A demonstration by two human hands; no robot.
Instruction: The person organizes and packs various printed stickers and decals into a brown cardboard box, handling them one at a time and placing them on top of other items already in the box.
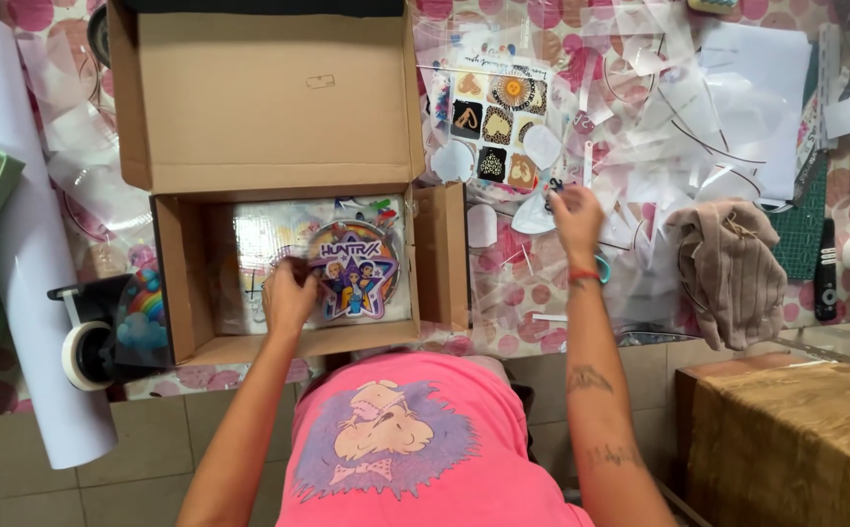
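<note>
Two hands (pixel 289 290) (pixel 575 217), one cardboard box (pixel 186 278)

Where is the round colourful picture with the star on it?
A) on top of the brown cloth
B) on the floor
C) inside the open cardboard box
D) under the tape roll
C: the round picture lies flat on the bottom of the open cardboard box, with the left hand resting at its edge.
</note>
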